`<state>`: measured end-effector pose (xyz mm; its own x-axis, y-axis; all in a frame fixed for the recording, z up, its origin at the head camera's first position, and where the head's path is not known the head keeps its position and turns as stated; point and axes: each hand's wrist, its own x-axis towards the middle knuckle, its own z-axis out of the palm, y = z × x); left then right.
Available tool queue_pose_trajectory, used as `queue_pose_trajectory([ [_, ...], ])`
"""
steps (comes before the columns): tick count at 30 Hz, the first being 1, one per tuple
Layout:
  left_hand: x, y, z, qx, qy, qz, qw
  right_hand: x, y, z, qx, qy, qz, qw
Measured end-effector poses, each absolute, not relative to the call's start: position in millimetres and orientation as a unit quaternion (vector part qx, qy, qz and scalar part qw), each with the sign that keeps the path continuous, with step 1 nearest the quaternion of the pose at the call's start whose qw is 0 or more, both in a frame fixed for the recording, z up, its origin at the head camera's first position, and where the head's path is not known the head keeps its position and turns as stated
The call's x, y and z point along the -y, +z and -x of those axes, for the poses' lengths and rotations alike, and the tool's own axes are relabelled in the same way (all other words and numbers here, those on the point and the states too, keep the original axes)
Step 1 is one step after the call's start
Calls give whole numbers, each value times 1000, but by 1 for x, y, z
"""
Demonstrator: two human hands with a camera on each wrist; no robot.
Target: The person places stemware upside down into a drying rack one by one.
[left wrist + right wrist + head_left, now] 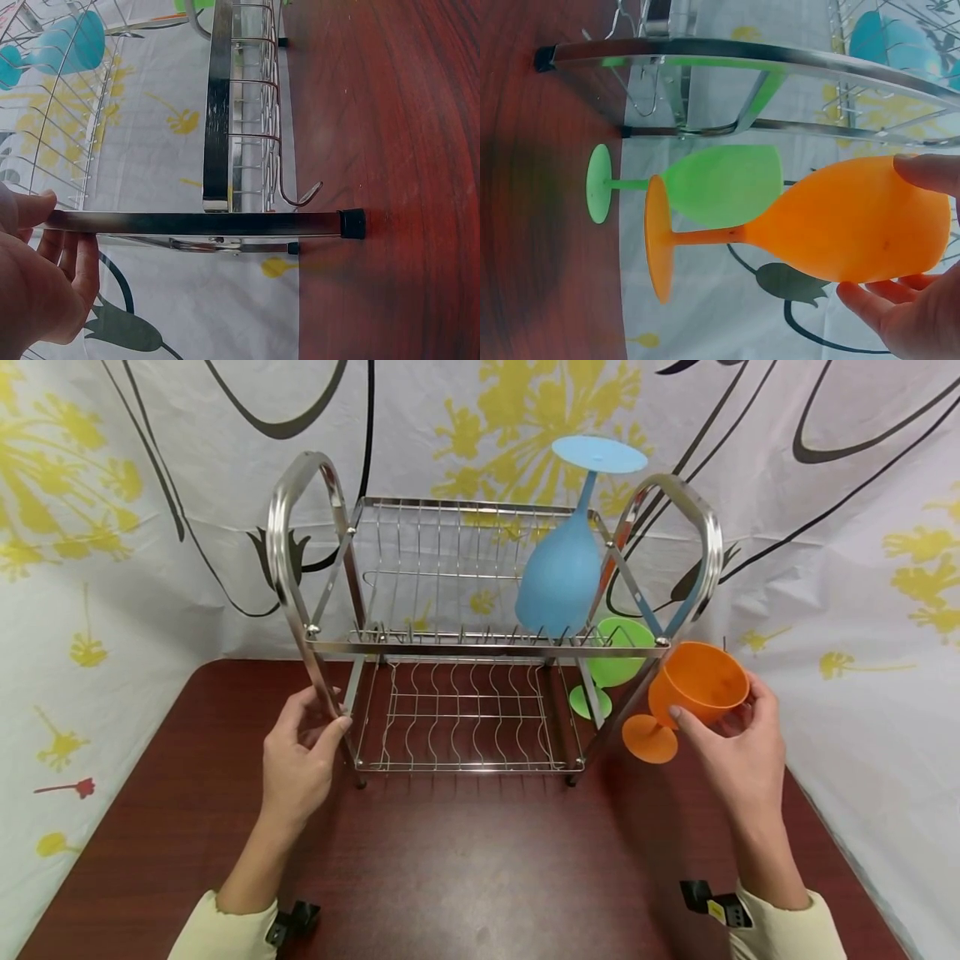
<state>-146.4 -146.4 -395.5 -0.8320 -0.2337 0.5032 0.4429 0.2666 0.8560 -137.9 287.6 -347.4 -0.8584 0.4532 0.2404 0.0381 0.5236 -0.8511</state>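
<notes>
My left hand point(298, 760) grips the front left leg of a two-tier metal dish rack point(480, 651), thumb on one side and fingers on the other. At the rack's right side my right hand point(738, 752) holds an orange wine glass point(693, 681) upright by its bowl. In the right wrist view the orange glass's foot point(658, 240) shows off the table. Behind it a green wine glass point(621, 652) stands upright beside the rack, partly hidden by the frame. A blue wine glass point(562, 572) sits upside down on the upper tier's right end, foot up.
The lower tier point(465, 717) has wavy wire slots. Dark red wooden table point(465, 860) lies under the rack, its front reaching toward me. A white cloth point(172, 610) with yellow and black flower prints hangs behind and along both sides.
</notes>
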Motion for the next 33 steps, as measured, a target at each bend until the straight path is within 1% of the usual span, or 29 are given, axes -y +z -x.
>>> queue_pose_trajectory([
  [6, 147, -396, 147, 743, -603, 72, 282, -283, -342, 129, 831, 492, 114, 232],
  [13, 146, -396, 147, 741, -606, 74, 281, -279, -337, 121, 788, 548, 61, 275],
  [18, 146, -397, 147, 744, -605, 67, 277, -278, -337, 119, 744, 592, 1, 311],
  [23, 147, -397, 148, 749, -598, 68, 276, -278, -340, 120, 677, 649, -84, 336],
  [27, 147, -397, 147, 751, -597, 68, 275, -277, -344, 122, 641, 670, -136, 348],
  [33, 147, -397, 147, 750, -597, 68, 276, -278, -346, 122, 630, 674, -174, 346],
])
